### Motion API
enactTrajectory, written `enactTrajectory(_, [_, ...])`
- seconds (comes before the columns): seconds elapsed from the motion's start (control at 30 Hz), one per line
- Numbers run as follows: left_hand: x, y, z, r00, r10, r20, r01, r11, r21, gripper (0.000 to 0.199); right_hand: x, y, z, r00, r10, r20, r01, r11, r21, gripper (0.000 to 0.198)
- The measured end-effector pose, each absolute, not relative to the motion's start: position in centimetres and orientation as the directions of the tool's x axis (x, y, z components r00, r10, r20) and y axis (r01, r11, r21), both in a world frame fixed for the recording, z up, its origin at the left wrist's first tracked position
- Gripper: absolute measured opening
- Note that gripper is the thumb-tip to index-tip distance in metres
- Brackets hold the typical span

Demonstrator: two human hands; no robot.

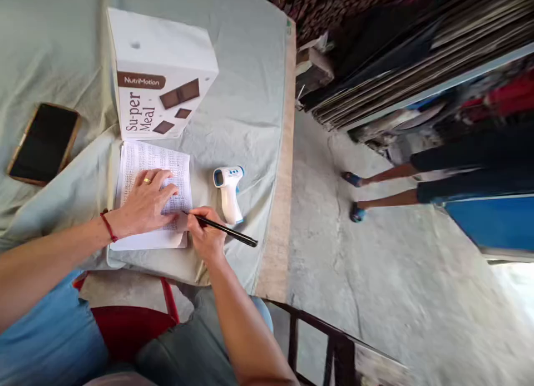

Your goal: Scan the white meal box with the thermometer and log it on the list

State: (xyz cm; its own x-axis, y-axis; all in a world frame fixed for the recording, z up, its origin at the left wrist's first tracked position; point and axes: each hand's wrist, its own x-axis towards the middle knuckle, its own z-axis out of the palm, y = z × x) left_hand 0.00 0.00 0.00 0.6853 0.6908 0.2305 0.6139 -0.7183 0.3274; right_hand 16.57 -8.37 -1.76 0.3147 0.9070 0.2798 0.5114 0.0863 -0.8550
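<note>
My right hand (207,234) grips a black pen (227,229), its tip at the right edge of a stack of paper sheets (146,241). Rows of small handwriting cover the upper part of the top sheet, and its lower part looks blank. Across the writing lies my left hand (148,203), flat with fingers spread, wearing a ring and a red string bracelet. Just right of the paper is a white and blue infrared thermometer (229,194). A white box (154,58) printed "NutriMotion Su-per Meal" stands directly beyond the sheets.
A phone (44,143) with a dark screen rests at the left on the grey-green tablecloth (250,113). The table's bare wooden edge (275,236) runs along the right. Over the concrete floor (396,275), another person's legs (392,174) show beside stacked flat sheets (417,58).
</note>
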Motion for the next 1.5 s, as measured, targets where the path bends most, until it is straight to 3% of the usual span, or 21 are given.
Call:
enactTrajectory(0.63, [0.02,-0.14,0.24,0.674,0.706,0.218,0.625,-0.702,0.342,0.034,16.77,-8.46,-2.25,0.269,0.919,0.288,0.533,0.107,-0.839,0.006])
enactTrajectory(0.93, [-0.05,-0.12,0.54,0.681,0.698,0.22,0.618,-0.709,0.34,0.034,16.92,-8.87,-2.41,0.413,0.902,0.123,0.288,-0.002,-0.958,0.011])
enactTrajectory(1.17, [0.01,-0.12,0.42,0.678,0.704,0.209,0.623,-0.702,0.346,0.035,16.6,-8.52,-1.87,0.432,0.889,0.155,0.382,-0.025,-0.924,0.006])
enactTrajectory(1.5, [0.01,-0.17,0.5,0.666,0.717,0.207,0.622,-0.686,0.377,0.033,16.78,-8.53,-2.2,0.309,0.907,0.288,0.523,0.091,-0.848,0.008])
